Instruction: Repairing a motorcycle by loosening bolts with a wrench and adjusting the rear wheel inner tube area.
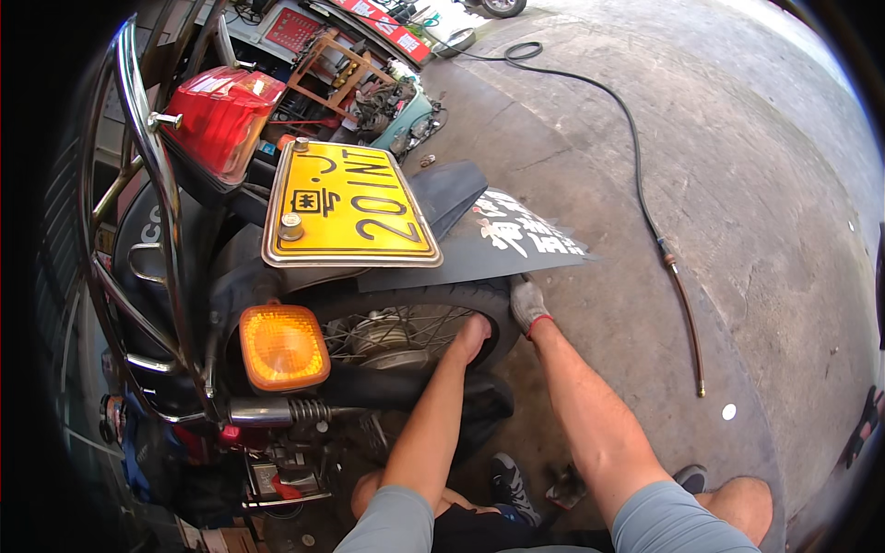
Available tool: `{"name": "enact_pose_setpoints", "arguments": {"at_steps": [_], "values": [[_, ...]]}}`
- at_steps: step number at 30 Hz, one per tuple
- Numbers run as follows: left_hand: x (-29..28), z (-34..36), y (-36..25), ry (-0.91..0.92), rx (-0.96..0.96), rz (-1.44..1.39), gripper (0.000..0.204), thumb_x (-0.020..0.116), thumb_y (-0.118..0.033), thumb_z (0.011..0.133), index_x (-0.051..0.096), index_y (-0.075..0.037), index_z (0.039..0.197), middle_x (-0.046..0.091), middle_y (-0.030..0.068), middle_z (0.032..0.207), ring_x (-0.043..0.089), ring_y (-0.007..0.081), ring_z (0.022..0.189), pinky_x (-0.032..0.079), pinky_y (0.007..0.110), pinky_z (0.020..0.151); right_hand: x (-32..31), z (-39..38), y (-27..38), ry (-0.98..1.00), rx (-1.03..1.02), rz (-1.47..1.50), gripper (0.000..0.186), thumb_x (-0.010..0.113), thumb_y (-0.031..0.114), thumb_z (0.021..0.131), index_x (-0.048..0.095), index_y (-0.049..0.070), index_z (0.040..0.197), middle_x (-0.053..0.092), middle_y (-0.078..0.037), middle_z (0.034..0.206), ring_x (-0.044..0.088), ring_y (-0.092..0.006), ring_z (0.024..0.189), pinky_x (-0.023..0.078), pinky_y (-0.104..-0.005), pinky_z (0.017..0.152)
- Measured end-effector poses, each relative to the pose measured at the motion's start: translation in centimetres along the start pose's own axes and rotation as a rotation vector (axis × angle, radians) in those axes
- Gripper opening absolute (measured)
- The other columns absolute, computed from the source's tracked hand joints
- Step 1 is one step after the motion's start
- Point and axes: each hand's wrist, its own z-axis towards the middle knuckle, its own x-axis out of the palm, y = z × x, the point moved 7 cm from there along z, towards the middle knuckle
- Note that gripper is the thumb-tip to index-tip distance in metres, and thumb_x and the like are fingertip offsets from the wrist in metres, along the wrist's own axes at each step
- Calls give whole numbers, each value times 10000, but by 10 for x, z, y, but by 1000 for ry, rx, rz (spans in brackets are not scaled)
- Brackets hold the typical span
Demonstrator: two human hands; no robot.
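Observation:
A motorcycle's spoked rear wheel [378, 336] with a black tyre [442, 293] fills the middle of the view, under a dark mudguard. My left hand [474, 337] is bare and reaches in at the spokes, closed against the inner side of the tyre; its fingertips are hidden. On the tyre's outer side, just below a black mud flap [502, 263] with white lettering, is my right hand [528, 305]. It wears a pale grey glove with a red cuff and is closed on the tread, part of its fingers out of sight.
Above the wheel stand a yellow number plate [355, 205], a red tail light [221, 115], an orange indicator [284, 347] and a chrome rack [115, 276]. A black hose [631, 138] with a brown end section [687, 323] snakes over the concrete. Cluttered parts [383, 106] lie at the back.

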Motion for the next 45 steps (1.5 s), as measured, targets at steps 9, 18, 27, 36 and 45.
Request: {"name": "enact_pose_setpoints", "arguments": {"at_steps": [9,18,27,36,45], "values": [[-15,-17,-18,-17,84,-80,186,365,-148,831,476,-93,693,447,32,651,417,168,637,345,300,630,-27,-18,65,80,-124,-156,360,413,102,843,508,-28,1164,583,-252,1058,579,-349,973,450,-392,872],[4,-19,-42,121,181,-223,147,402,-152,836,541,-109,856,535,29,815,494,168,747,389,319,709,-13,-3,25,-29,-36,-53,376,452,62,807,521,-5,1171,596,-250,1024,604,-307,939,474,-356,843],[-8,-32,-61,244,257,-348,273,360,-249,864,570,-109,968,590,42,1000,536,193,883,400,352,772,-21,-16,67,-61,-331,-371,370,478,56,782,535,-17,1140,651,-184,789,638,-277,763,474,-330,834],[3,-67,-108,340,358,-582,386,366,-342,858,557,-104,1095,557,94,1172,493,263,1089,343,425,927,-10,-17,68,76,-322,-543,391,494,122,777,547,-19,1138,654,-176,795,641,-225,789,358,-309,986],[39,-55,-115,272,370,-683,386,340,-327,906,533,-92,1144,512,94,1237,440,266,1162,308,424,986,-16,-5,-17,-46,56,444,414,415,252,901,521,-30,1185,560,-216,1162,522,-283,1109,352,-317,968]]}}
